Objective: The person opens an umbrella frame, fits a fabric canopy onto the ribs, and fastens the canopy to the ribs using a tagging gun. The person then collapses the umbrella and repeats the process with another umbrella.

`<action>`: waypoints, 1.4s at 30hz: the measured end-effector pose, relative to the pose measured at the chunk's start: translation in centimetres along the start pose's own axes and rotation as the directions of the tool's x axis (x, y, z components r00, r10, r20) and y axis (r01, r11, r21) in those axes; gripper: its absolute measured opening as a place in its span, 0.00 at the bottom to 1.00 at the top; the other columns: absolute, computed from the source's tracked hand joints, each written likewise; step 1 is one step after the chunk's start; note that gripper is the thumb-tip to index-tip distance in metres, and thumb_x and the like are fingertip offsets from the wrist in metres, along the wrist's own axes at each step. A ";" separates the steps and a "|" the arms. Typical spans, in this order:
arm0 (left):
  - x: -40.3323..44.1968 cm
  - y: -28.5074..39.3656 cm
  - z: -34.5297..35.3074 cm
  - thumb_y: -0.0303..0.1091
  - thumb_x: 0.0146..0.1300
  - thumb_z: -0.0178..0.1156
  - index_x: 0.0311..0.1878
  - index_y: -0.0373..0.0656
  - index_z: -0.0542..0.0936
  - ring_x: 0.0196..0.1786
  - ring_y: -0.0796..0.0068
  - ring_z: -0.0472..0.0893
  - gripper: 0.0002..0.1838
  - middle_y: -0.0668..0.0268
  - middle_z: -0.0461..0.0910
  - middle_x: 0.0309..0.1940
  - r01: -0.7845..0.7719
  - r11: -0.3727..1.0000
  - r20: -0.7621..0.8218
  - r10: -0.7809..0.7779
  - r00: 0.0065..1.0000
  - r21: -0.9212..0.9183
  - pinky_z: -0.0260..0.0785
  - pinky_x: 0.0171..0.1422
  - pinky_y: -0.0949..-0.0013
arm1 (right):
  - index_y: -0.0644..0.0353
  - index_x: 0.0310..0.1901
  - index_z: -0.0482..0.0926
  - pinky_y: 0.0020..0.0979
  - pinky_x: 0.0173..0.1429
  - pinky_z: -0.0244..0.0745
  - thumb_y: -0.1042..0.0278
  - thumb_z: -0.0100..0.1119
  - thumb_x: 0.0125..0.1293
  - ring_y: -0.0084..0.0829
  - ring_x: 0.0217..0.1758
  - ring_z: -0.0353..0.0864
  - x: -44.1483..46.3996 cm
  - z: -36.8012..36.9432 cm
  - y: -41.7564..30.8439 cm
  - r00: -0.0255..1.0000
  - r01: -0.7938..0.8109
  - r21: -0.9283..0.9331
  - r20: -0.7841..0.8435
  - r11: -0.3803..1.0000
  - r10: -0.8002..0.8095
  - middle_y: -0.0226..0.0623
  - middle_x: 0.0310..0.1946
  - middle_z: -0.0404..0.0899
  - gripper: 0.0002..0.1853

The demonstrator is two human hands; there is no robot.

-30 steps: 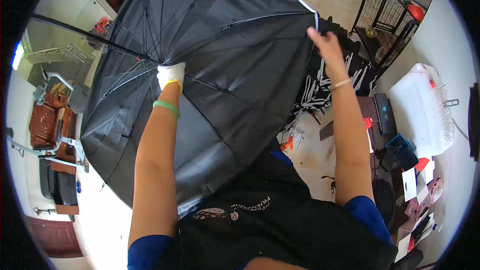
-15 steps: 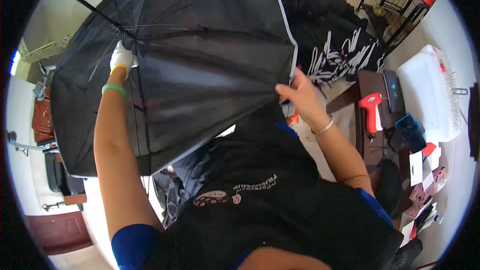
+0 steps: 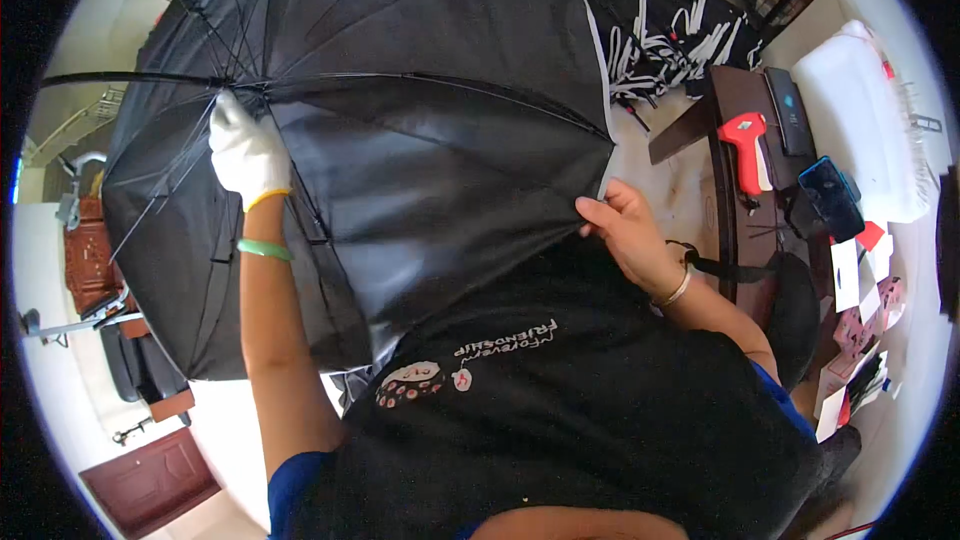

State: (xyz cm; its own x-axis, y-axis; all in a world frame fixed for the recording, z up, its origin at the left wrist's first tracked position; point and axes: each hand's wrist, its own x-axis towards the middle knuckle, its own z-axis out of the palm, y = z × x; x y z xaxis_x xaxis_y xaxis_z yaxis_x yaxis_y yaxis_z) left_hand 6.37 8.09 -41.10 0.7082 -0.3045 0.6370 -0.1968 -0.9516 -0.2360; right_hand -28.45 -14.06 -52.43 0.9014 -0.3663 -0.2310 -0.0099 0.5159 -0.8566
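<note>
A large black umbrella [image 3: 430, 170] is spread in front of me with its inside facing me and its thin ribs showing. My left hand [image 3: 248, 152], in a white knitted glove with a yellow cuff, is closed at the hub, where the ribs meet the black shaft [image 3: 130, 79]; its fingertips are partly hidden. Bare-skinned, my right hand [image 3: 625, 230] pinches the canopy's pale-trimmed edge between thumb and fingers. Just above it, a rib runs out to a corner of the canopy.
On the dark wooden table [image 3: 722, 110] at right lie a red-and-white tagging gun [image 3: 747, 152], a black case [image 3: 788, 112] and a phone [image 3: 830, 200]. Behind is a pile of black umbrellas with white straps [image 3: 690, 35]. A white bag [image 3: 865, 120] stands by the wall.
The umbrella has turned, and its shaft now points left rather than up-left. A rib now reaches the corner near my right hand, which has shifted slightly down and right along the edge.
</note>
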 end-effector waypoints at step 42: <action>-16.3 15.1 -7.3 0.45 0.59 0.60 0.30 0.48 0.77 0.32 0.62 0.81 0.11 0.65 0.79 0.25 -0.615 0.065 -0.273 0.856 0.439 -0.786 0.74 0.34 0.59 | 0.67 0.45 0.79 0.24 0.44 0.77 0.78 0.58 0.65 0.25 0.36 0.83 -1.5 -3.5 1.3 0.997 -0.071 -0.114 -0.018 0.991 0.069 0.35 0.34 0.83 0.08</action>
State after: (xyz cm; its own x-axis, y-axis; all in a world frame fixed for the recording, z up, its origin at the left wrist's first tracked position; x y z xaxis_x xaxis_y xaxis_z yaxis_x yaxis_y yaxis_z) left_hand -13.09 -1.56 -49.75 -0.0425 -0.9598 0.2775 -0.9812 0.0924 0.1692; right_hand -31.33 -15.50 -54.83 0.8904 -0.3440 -0.2980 -0.1226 0.4492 -0.8850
